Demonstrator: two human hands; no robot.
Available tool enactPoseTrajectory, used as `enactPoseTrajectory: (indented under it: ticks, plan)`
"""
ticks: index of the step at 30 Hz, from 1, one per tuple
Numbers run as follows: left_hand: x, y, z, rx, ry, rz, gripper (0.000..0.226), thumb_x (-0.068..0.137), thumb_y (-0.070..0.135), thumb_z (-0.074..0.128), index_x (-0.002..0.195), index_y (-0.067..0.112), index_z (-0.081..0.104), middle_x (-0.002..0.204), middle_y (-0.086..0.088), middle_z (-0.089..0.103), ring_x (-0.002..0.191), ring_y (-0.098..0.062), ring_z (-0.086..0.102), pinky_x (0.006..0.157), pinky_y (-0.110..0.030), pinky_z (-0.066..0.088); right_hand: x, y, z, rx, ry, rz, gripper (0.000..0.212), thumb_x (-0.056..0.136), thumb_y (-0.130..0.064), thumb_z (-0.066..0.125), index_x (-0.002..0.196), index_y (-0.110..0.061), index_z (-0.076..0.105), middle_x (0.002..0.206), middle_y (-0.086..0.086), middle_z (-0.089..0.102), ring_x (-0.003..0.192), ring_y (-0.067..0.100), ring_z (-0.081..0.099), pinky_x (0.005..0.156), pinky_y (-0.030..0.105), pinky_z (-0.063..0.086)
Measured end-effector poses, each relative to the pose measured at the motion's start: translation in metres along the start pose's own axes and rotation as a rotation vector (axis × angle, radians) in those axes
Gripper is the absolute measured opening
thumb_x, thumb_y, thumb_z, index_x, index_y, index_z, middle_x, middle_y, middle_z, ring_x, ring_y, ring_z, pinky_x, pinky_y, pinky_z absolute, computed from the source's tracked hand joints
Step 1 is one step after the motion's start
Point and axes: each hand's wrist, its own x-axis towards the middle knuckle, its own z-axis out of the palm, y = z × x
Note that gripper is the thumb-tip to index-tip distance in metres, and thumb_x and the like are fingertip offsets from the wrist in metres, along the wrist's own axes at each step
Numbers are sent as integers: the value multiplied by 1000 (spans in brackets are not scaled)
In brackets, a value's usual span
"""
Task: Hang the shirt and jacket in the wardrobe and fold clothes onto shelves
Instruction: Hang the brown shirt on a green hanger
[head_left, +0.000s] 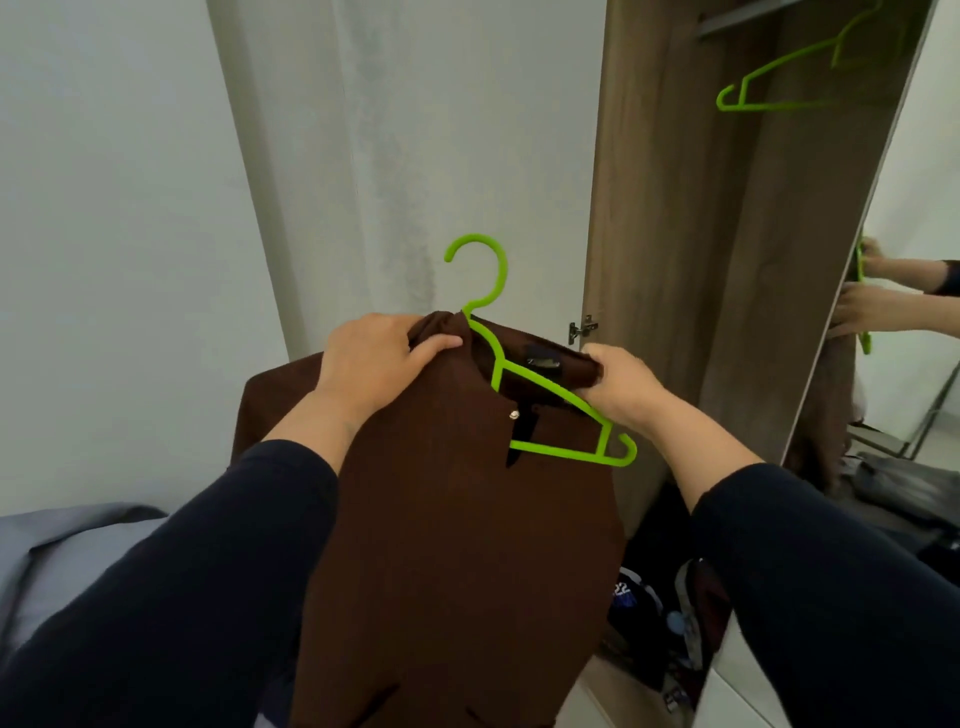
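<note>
Starting from the left: there's a grey bedsheet (62, 551) bunched up in the bottom corner, with a plain white wall (114, 234) above it. The left hand (374, 358) is clamped onto the collar end of a brown shirt (457, 545), fingers curled over the fabric and thumb pressing into it, right beside the neck of a green hanger (519, 374). The shirt hangs down from both hands in the middle of the view, in front of the wall and not in the wardrobe. The hanger's left arm is tucked inside the shirt, its hook sticks up above the collar, and its right arm pokes out bare. The right hand (623, 389) pinches the other side of the collar and sits against that bare hanger arm.

Further right is the wardrobe (675, 208), wood-look with its door open. A second green hanger (779, 78) hangs from the rail up top. Dark clothes (670, 618) are piled at the wardrobe's bottom. On the far right edge, a mirror (904, 291) reflects the hands.
</note>
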Motion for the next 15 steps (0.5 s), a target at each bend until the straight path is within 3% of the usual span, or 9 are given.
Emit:
enactPoseTrajectory:
  ticks: [2, 5, 6, 8, 10, 12, 15]
  plan:
    - [-1, -4, -3, 28, 26, -3, 51, 85, 68, 41, 81, 24, 66, 63, 4, 56, 74, -23, 61, 55, -29, 33, -2, 5, 0, -178, 128, 30, 22, 81, -2, 54, 76, -24, 51, 78, 4, 57, 78, 29, 58, 57, 27, 37]
    - [-1, -4, -8, 39, 60, 4, 48, 85, 67, 41, 80, 24, 64, 60, 6, 50, 72, -23, 59, 51, -29, 28, -4, 6, 5, -124, 239, 171, 10, 82, -16, 56, 86, -25, 57, 78, 2, 60, 73, 25, 56, 56, 25, 35]
    - [-2, -6, -10, 42, 70, -7, 47, 85, 66, 42, 82, 25, 65, 58, 7, 48, 69, -22, 58, 50, -29, 27, -4, 5, 5, -59, 204, 215, 3, 84, -24, 56, 84, -23, 59, 77, 1, 61, 73, 24, 58, 56, 25, 38]
    - [-3, -13, -13, 30, 98, -49, 47, 85, 66, 42, 87, 26, 68, 54, 10, 45, 62, -18, 51, 46, -27, 27, 0, 9, 5, 73, 133, 317, 14, 85, -33, 56, 85, -20, 63, 80, 3, 64, 74, 23, 61, 64, 30, 50]
    - [-5, -18, -14, 29, 113, -73, 48, 85, 65, 43, 89, 26, 69, 52, 12, 44, 59, -15, 46, 45, -25, 27, 4, 14, 5, 109, 79, 444, 17, 87, -26, 54, 97, -15, 64, 89, 8, 65, 79, 27, 63, 73, 40, 58]
    - [-7, -20, -12, 64, 117, -63, 49, 85, 65, 42, 91, 26, 70, 54, 10, 46, 61, -16, 48, 48, -27, 30, 2, 14, 8, 83, -63, 562, 26, 90, -23, 53, 110, -7, 56, 94, 13, 61, 81, 30, 64, 67, 43, 58]
    - [-9, -26, -8, 97, 117, -90, 50, 87, 64, 40, 95, 25, 70, 59, 7, 48, 64, -19, 51, 53, -28, 35, -7, 14, 6, 45, -251, 643, 40, 92, -44, 54, 109, -7, 51, 83, 11, 57, 63, 21, 57, 52, 33, 50]
